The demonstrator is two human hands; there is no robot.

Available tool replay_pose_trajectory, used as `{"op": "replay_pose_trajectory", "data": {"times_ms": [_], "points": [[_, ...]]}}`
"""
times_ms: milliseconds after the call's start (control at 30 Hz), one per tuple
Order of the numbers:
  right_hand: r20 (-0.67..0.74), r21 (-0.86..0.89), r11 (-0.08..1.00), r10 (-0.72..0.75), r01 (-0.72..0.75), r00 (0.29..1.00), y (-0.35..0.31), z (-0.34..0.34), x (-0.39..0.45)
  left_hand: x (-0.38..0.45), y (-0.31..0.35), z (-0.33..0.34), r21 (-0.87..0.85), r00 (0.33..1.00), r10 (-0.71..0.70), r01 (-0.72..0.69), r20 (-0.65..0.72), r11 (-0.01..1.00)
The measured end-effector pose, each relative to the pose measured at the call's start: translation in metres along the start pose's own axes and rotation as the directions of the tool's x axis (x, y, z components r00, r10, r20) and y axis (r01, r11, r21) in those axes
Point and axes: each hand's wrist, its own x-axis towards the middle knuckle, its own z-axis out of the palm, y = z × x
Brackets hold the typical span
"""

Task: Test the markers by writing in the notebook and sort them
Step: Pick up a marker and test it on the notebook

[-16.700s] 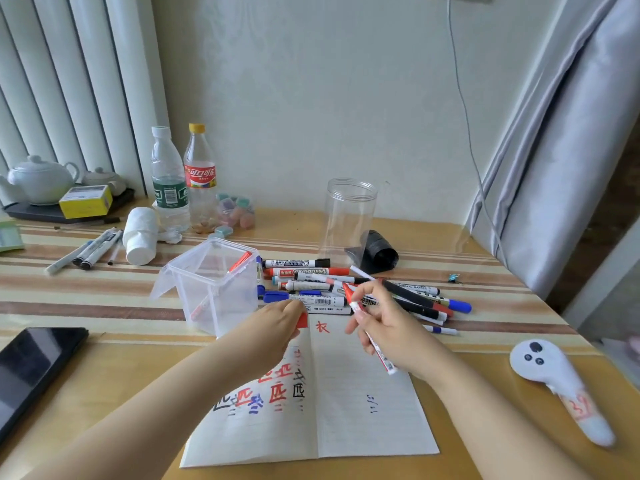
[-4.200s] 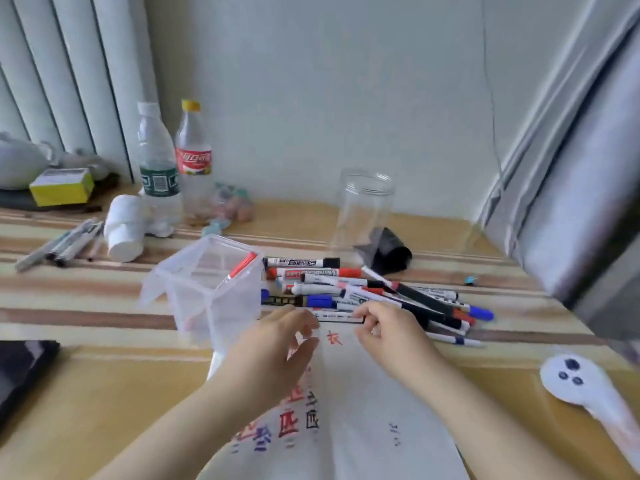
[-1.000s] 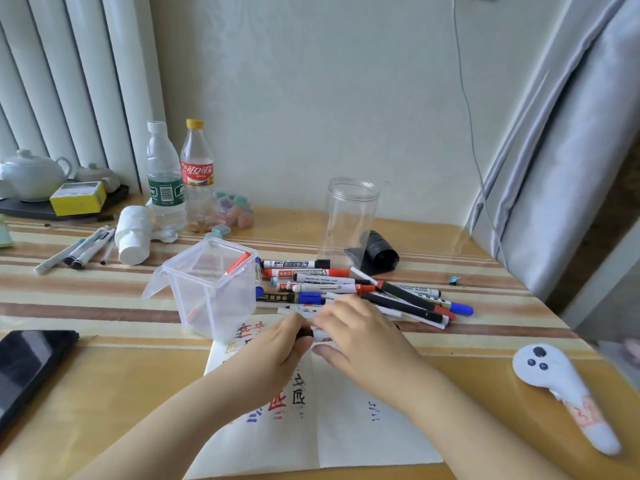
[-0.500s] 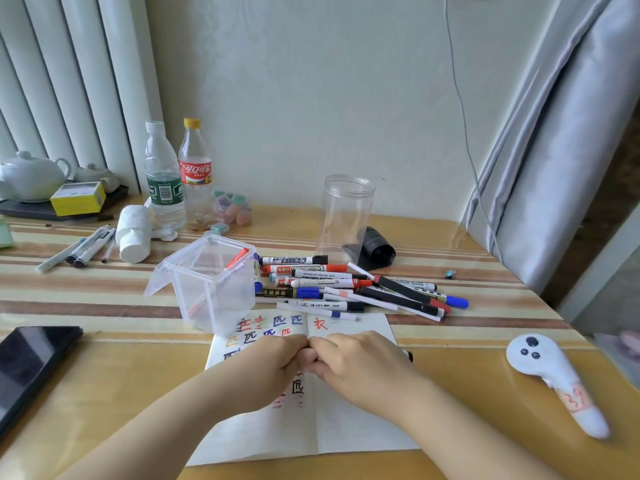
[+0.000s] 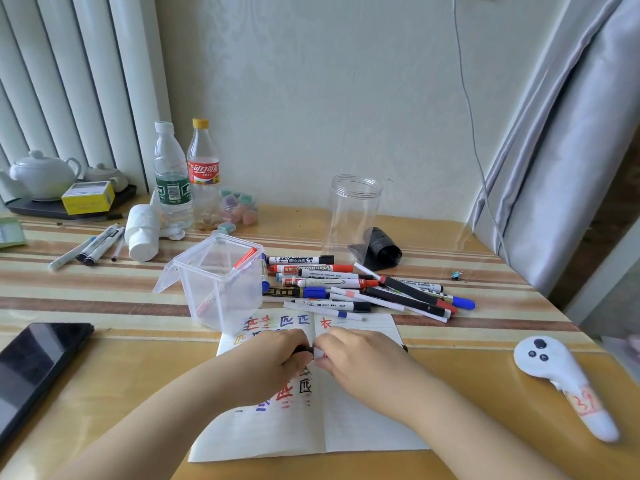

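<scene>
- Left hand (image 5: 273, 362) and right hand (image 5: 360, 358) meet over the open notebook (image 5: 363, 420), fingers curled, knuckles up.
- Both pinch one marker (image 5: 313, 351) between them: left fingers round a dark cap end, right fingers round the white barrel. Most of it is hidden under the hands; cap probably still seated, cannot tell for sure.
- Notebook lies at 6 o'clock on the table (image 5: 114, 386); red, blue, black and orange characters on the left page, one red character at the top of the right page.
- Marker pile (image 5: 346, 285) at 12 o'clock of the notebook, just beyond its top edge: black, red and blue caps, crossing each other.
- Clear lidded box (image 5: 221, 282) at 11 o'clock of the hands, lid flipped open, one red marker (image 5: 242, 261) leaning inside; its base overlaps the notebook's top-left corner.
- Tall clear jar (image 5: 353, 216) upright behind the pile, a black roll (image 5: 381, 252) beside it.
- Two bottles (image 5: 187, 174) at 11 o'clock far back, a white roll (image 5: 142, 237) and a few loose pens (image 5: 93, 244) to their left.
- Teapot (image 5: 43, 174) and yellow box (image 5: 88, 197) on a dark tray at 10 o'clock.
- Phone (image 5: 31, 362) at 9 o'clock, white controller (image 5: 561, 379) at 3 o'clock.
</scene>
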Motion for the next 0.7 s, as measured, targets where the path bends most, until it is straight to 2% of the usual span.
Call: {"op": "replay_pose_trajectory", "data": {"times_ms": [100,200,267,333,400,533,600,667,700], "points": [[-0.065,-0.092,0.995,-0.052,0.046,0.996,-0.001,0.007,-0.001,0.002,0.003,0.000,0.085,0.999,0.038,-0.036,-0.031,0.996],[-0.084,-0.136,0.989,-0.070,0.058,0.994,-0.002,0.000,-0.001,0.000,0.004,-0.001,0.044,0.997,0.072,-0.070,-0.026,0.997],[-0.087,-0.122,0.992,-0.042,0.031,0.995,-0.002,-0.005,-0.004,-0.003,0.004,-0.002,0.009,0.997,0.078,-0.078,-0.011,0.997],[0.036,-0.013,1.000,-0.003,0.004,0.999,-0.005,-0.013,-0.004,-0.005,0.003,-0.003,-0.020,0.996,0.090,-0.090,-0.012,0.996],[0.090,0.061,0.998,-0.032,0.027,0.995,-0.006,-0.016,-0.003,-0.006,0.002,-0.003,-0.024,0.995,0.099,-0.099,-0.005,0.995],[0.066,0.091,0.996,-0.028,0.022,0.997,-0.005,-0.007,-0.004,-0.007,0.002,-0.002,-0.013,0.995,0.100,-0.100,0.012,0.995],[-0.020,0.032,0.997,-0.063,0.064,0.998,-0.002,-0.002,-0.005,-0.008,0.000,-0.003,0.005,0.995,0.100,-0.100,-0.012,0.995],[-0.042,-0.008,1.000,0.017,-0.017,0.999,0.006,-0.006,-0.007,-0.010,-0.003,-0.009,0.022,0.996,0.080,-0.079,-0.038,0.997],[0.019,-0.002,0.996,0.086,-0.086,0.996,0.010,-0.008,-0.010,-0.011,-0.004,-0.012,0.024,0.997,0.061,-0.060,-0.041,0.998]]}}
